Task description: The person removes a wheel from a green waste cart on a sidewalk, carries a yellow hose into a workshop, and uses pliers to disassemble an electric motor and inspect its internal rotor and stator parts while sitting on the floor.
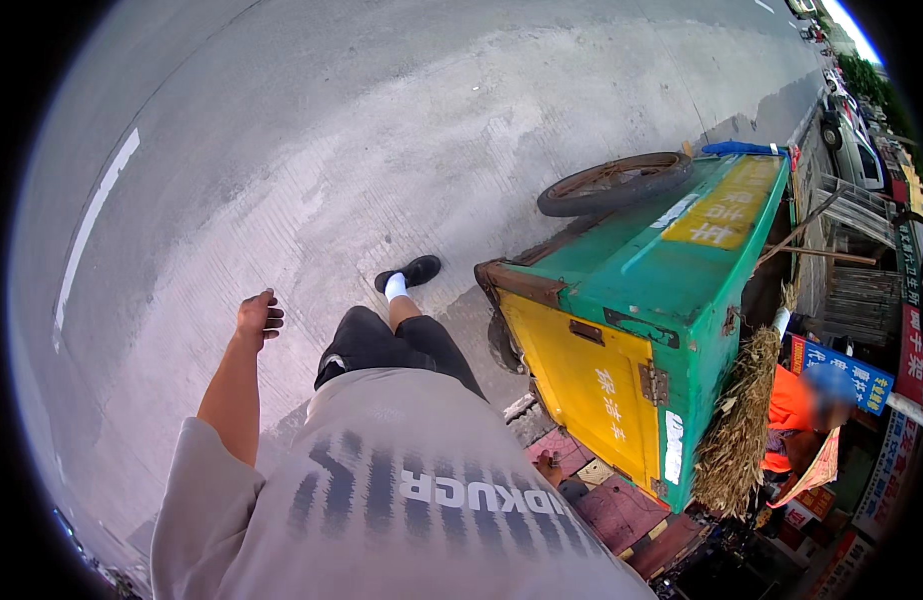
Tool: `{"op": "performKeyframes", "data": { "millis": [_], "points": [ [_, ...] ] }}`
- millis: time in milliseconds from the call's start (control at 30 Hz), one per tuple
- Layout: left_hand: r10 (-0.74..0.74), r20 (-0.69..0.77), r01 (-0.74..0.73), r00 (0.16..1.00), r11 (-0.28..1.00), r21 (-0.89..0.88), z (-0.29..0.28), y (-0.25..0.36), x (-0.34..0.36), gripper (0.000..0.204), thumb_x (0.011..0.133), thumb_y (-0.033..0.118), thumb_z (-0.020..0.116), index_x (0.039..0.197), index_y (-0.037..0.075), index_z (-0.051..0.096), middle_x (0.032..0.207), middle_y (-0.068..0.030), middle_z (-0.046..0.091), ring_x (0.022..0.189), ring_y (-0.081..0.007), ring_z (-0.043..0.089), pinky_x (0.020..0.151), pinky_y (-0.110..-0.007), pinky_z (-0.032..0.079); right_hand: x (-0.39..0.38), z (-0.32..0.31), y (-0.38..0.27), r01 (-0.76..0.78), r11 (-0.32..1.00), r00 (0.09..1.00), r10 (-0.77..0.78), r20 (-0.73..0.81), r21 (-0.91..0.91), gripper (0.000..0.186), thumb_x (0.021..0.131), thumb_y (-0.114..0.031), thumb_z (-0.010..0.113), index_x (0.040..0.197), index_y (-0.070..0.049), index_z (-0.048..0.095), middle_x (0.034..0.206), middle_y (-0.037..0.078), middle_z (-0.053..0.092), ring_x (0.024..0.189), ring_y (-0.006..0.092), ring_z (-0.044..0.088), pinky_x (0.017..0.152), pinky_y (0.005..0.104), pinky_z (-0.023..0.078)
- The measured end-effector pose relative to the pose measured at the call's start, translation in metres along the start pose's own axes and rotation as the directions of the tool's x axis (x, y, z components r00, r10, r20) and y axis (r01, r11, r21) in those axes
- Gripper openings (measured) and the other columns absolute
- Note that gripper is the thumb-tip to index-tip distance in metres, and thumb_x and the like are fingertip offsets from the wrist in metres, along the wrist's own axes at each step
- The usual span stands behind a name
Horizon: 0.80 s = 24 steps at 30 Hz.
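My left hand (pixel 260 318) hangs at my left side above the pavement, fingers loosely curled in, with nothing seen in them. Only a small part of my right hand (pixel 549 467) shows past my grey shirt, close to the yellow door of a green metal cart (pixel 672 270); what its fingers do is too hidden to make out. The cart's box has a yellow panel (pixel 582 385) with a latch and hinges. A spoked wheel (pixel 617 184) with a black tyre sits along its side. A straw broom (pixel 742 430) leans bristles-down against the cart's end.
A person in an orange vest (pixel 790 415) stands beyond the broom. Grey road (pixel 312 150) with a white lane line (pixel 97 220) spreads left and ahead. Reddish paving (pixel 622 510) lies by the cart. Shop signs (pixel 847 372) and a parked van (pixel 854 150) line the right.
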<state>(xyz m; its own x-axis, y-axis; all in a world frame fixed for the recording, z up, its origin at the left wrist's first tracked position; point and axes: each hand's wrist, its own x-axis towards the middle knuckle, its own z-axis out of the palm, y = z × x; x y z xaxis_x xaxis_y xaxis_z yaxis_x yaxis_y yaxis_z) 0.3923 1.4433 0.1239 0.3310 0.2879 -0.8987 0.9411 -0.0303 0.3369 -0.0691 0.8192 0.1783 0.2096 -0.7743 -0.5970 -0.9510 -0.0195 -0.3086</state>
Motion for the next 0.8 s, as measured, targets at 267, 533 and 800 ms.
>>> {"op": "performKeyframes", "data": {
  "millis": [267, 533, 800],
  "points": [
    [0.016, 0.156, -0.054, 0.988, 0.969, 0.24, 0.084, 0.118, 0.019, 0.037, 0.098, 0.042, 0.061, 0.106, 0.006, 0.063, 0.081, -0.0082, 0.067, 0.06, -0.0194, 0.061, 0.054, -0.038, 0.046, 0.02, 0.029, -0.049, 0.144, 0.986, 0.958, -0.117, -0.262, 0.088, 0.039, 0.101, -0.037, 0.064, 0.095, 0.002, 0.068, 0.081, 0.014, 0.073, 0.071, 0.0255, 0.068, 0.065, 0.0399, 0.052],
    [0.023, 0.242, -0.132, 0.97, 0.886, 0.445, 0.124, 0.22, 0.062, 0.034, 0.097, 0.037, 0.059, 0.105, 0.004, 0.06, 0.074, -0.0101, 0.063, 0.05, -0.0182, 0.052, 0.047, -0.037, 0.04, -0.062, 0.048, -0.102, 0.081, 0.983, 0.858, 0.014, -0.513, 0.162, 0.036, 0.101, -0.035, 0.065, 0.09, -0.001, 0.066, 0.076, 0.019, 0.07, 0.071, 0.0324, 0.067, 0.068, 0.0451, 0.051],
    [-0.005, 0.32, -0.223, 0.947, 0.706, 0.672, 0.208, 0.309, 0.071, 0.026, 0.094, 0.03, 0.06, 0.084, 0.008, 0.054, 0.061, -0.006, 0.046, 0.044, -0.0143, 0.035, 0.044, -0.035, 0.025, -0.14, 0.046, -0.181, 0.063, 0.87, 0.766, 0.272, -0.583, 0.489, 0.044, 0.106, -0.038, 0.057, 0.108, 0.005, 0.068, 0.085, 0.011, 0.068, 0.072, 0.0214, 0.061, 0.064, 0.0374, 0.048]
  ]
}}
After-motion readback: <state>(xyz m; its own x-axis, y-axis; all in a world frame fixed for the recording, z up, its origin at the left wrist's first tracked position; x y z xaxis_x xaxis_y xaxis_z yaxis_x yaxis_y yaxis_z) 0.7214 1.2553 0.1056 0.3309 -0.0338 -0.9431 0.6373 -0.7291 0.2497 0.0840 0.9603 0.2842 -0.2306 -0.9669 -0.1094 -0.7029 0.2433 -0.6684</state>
